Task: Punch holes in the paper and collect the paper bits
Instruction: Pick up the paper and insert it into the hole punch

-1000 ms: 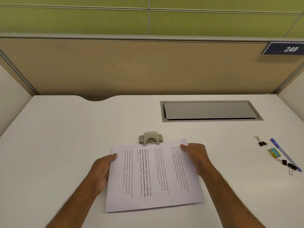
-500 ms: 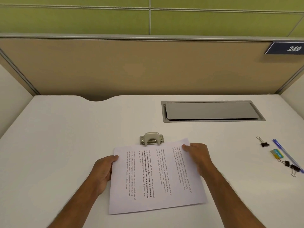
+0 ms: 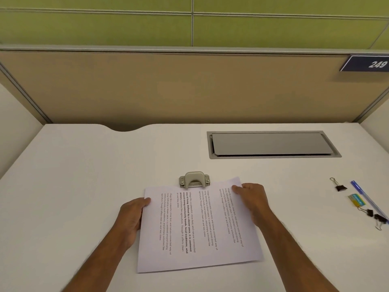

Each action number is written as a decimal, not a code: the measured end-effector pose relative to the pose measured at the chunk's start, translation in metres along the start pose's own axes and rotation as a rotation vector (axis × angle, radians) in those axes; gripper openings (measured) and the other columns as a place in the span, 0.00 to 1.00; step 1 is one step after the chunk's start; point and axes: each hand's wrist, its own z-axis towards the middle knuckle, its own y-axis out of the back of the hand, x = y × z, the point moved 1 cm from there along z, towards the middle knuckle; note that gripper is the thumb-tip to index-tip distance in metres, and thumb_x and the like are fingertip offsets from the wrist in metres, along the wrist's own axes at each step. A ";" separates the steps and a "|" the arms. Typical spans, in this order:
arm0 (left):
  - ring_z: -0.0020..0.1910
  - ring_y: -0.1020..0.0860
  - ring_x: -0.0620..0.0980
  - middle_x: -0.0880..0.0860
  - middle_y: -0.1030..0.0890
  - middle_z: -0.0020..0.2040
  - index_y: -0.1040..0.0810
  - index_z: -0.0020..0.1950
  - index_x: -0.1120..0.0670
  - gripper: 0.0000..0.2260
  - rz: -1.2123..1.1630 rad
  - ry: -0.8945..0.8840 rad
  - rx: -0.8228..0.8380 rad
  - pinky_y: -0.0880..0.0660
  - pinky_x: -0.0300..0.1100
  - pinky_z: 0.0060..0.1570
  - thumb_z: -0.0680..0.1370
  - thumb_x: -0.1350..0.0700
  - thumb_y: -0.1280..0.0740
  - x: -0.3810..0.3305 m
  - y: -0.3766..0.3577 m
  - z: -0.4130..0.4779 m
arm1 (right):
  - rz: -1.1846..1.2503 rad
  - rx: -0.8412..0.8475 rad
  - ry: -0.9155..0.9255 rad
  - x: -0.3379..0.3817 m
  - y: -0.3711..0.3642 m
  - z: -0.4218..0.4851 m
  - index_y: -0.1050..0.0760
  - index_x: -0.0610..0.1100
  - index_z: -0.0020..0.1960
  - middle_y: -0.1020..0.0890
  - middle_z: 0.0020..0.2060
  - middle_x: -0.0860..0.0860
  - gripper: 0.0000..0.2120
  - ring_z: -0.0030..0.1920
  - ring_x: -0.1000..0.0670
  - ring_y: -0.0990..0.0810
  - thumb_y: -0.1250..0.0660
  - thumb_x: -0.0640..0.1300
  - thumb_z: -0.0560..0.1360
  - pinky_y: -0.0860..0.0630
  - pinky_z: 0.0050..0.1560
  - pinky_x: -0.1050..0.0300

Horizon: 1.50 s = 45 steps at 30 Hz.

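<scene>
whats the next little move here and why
Probably slide the paper a touch forward into the hole punch. Its far edge only just meets the punch's mouth, and the left hand and right hand both hold the sheet's sides, so neither is on the lever yet.

Head-worn camera looks forward-down, near the desk (image 3: 88,186).

We hold the paper (image 3: 200,226) on the desk (image 3: 84,186), our left hand (image 3: 131,218) at its nine o'clock edge and our right hand (image 3: 252,202) at its two o'clock corner. The hole punch (image 3: 194,179) sits at twelve o'clock, touching the paper's far edge. The cable hatch (image 3: 271,144) lies at one o'clock, well behind. The binder clips (image 3: 339,185) and the pen (image 3: 367,199) lie at three o'clock, well apart from the paper.
</scene>
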 end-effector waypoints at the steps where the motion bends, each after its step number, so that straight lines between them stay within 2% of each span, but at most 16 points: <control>1: 0.55 0.17 0.65 0.61 0.14 0.51 0.19 0.57 0.64 0.11 0.004 -0.002 0.001 0.23 0.61 0.61 0.80 0.59 0.33 0.000 0.000 0.000 | -0.005 -0.007 0.008 0.000 -0.001 0.001 0.31 0.43 0.34 0.20 0.31 0.44 0.14 0.30 0.46 0.23 0.29 0.42 0.74 0.27 0.35 0.54; 5: 0.49 0.17 0.62 0.62 0.14 0.51 0.19 0.56 0.64 0.11 0.018 -0.017 0.006 0.23 0.60 0.60 0.80 0.59 0.33 -0.002 -0.002 0.002 | -0.051 -0.026 0.036 0.000 -0.003 0.004 0.30 0.44 0.34 0.16 0.34 0.40 0.14 0.31 0.45 0.20 0.30 0.44 0.74 0.24 0.36 0.53; 11: 0.49 0.17 0.62 0.61 0.14 0.50 0.20 0.57 0.65 0.11 0.028 -0.037 0.005 0.22 0.58 0.58 0.80 0.58 0.33 -0.001 -0.001 0.007 | -0.130 -0.059 0.082 -0.002 -0.006 0.006 0.32 0.46 0.33 0.15 0.38 0.39 0.14 0.31 0.45 0.20 0.31 0.48 0.74 0.24 0.36 0.52; 14: 0.53 0.17 0.64 0.61 0.14 0.50 0.19 0.56 0.64 0.10 0.023 -0.039 0.008 0.22 0.59 0.58 0.80 0.58 0.33 -0.001 -0.001 0.009 | -0.181 -0.082 0.099 -0.004 -0.008 0.010 0.33 0.47 0.33 0.16 0.37 0.39 0.14 0.30 0.46 0.21 0.33 0.51 0.72 0.25 0.35 0.53; 16: 0.52 0.16 0.63 0.61 0.14 0.51 0.18 0.56 0.63 0.10 0.023 -0.042 0.009 0.22 0.59 0.58 0.80 0.58 0.33 -0.002 -0.001 0.010 | -0.205 -0.093 0.108 -0.004 -0.008 0.011 0.34 0.47 0.33 0.19 0.32 0.40 0.15 0.29 0.47 0.23 0.33 0.51 0.72 0.27 0.35 0.53; 19: 0.52 0.16 0.63 0.60 0.14 0.51 0.17 0.55 0.61 0.09 0.028 -0.045 0.008 0.22 0.58 0.58 0.80 0.58 0.33 -0.002 -0.002 0.011 | -0.229 -0.111 0.133 -0.002 -0.010 0.009 0.36 0.46 0.32 0.25 0.28 0.46 0.17 0.29 0.47 0.27 0.33 0.49 0.74 0.30 0.34 0.53; 22: 0.50 0.16 0.62 0.59 0.14 0.50 0.17 0.55 0.60 0.09 0.029 -0.055 0.003 0.21 0.53 0.52 0.80 0.58 0.33 -0.002 -0.003 0.010 | -0.277 -0.145 0.152 -0.003 -0.011 0.011 0.37 0.46 0.31 0.27 0.27 0.48 0.19 0.29 0.47 0.28 0.33 0.47 0.76 0.31 0.34 0.54; 26: 0.42 0.17 0.57 0.58 0.13 0.47 0.17 0.52 0.59 0.07 0.017 -0.092 -0.019 0.22 0.46 0.43 0.80 0.58 0.33 -0.004 -0.005 0.008 | -0.355 -0.187 0.185 -0.004 -0.014 0.011 0.34 0.46 0.31 0.23 0.29 0.50 0.19 0.30 0.48 0.24 0.33 0.48 0.77 0.28 0.36 0.54; 28: 0.42 0.17 0.56 0.57 0.13 0.47 0.17 0.51 0.58 0.05 0.009 -0.129 -0.039 0.23 0.45 0.42 0.80 0.58 0.32 -0.005 -0.006 0.006 | -0.389 -0.198 0.199 -0.004 -0.015 0.011 0.29 0.47 0.34 0.21 0.33 0.50 0.15 0.34 0.48 0.22 0.33 0.49 0.78 0.27 0.38 0.55; 31: 0.42 0.17 0.54 0.55 0.14 0.47 0.18 0.53 0.56 0.05 -0.024 -0.216 -0.089 0.23 0.43 0.40 0.78 0.61 0.30 -0.004 -0.007 0.003 | -0.440 -0.223 0.202 -0.004 -0.016 0.009 0.22 0.44 0.48 0.17 0.44 0.49 0.10 0.42 0.46 0.19 0.32 0.51 0.78 0.24 0.45 0.53; 33: 0.45 0.17 0.52 0.55 0.14 0.50 0.19 0.56 0.54 0.09 -0.021 -0.306 -0.142 0.22 0.44 0.44 0.77 0.62 0.28 -0.003 -0.007 0.003 | -0.459 -0.244 0.212 -0.006 -0.016 0.008 0.22 0.44 0.53 0.17 0.48 0.48 0.12 0.44 0.47 0.20 0.32 0.52 0.78 0.24 0.48 0.52; 35: 0.49 0.17 0.50 0.54 0.15 0.53 0.20 0.59 0.53 0.14 0.005 -0.395 -0.181 0.21 0.47 0.53 0.75 0.63 0.26 -0.001 -0.008 0.002 | -0.475 -0.266 0.227 -0.007 -0.017 0.007 0.23 0.45 0.56 0.16 0.52 0.47 0.13 0.45 0.47 0.21 0.31 0.52 0.78 0.25 0.48 0.54; 37: 0.53 0.18 0.50 0.53 0.17 0.56 0.22 0.62 0.54 0.17 0.037 -0.478 -0.198 0.23 0.51 0.63 0.75 0.66 0.27 0.001 -0.009 0.003 | -0.497 -0.292 0.253 -0.011 -0.017 0.008 0.24 0.45 0.60 0.16 0.56 0.45 0.16 0.50 0.45 0.18 0.31 0.52 0.77 0.25 0.50 0.53; 39: 0.60 0.20 0.52 0.53 0.19 0.62 0.23 0.65 0.53 0.20 0.143 -0.566 -0.225 0.26 0.52 0.67 0.75 0.66 0.27 0.005 -0.010 0.003 | -0.511 -0.316 0.287 -0.014 -0.017 0.009 0.25 0.45 0.63 0.18 0.57 0.45 0.18 0.54 0.43 0.19 0.31 0.53 0.77 0.23 0.53 0.49; 42: 0.74 0.31 0.51 0.51 0.27 0.74 0.25 0.70 0.53 0.22 0.404 -0.785 -0.235 0.34 0.51 0.74 0.77 0.63 0.28 0.019 -0.012 0.005 | -0.525 -0.353 0.326 -0.016 -0.018 0.005 0.27 0.45 0.66 0.21 0.60 0.45 0.21 0.59 0.43 0.22 0.31 0.53 0.77 0.22 0.56 0.44; 45: 0.80 0.43 0.46 0.49 0.36 0.79 0.30 0.75 0.53 0.20 0.706 -1.013 -0.159 0.43 0.48 0.78 0.82 0.55 0.37 0.035 -0.016 0.010 | -0.462 -0.421 0.481 -0.014 -0.027 -0.001 0.25 0.44 0.65 0.21 0.59 0.46 0.18 0.61 0.44 0.23 0.32 0.51 0.78 0.23 0.58 0.44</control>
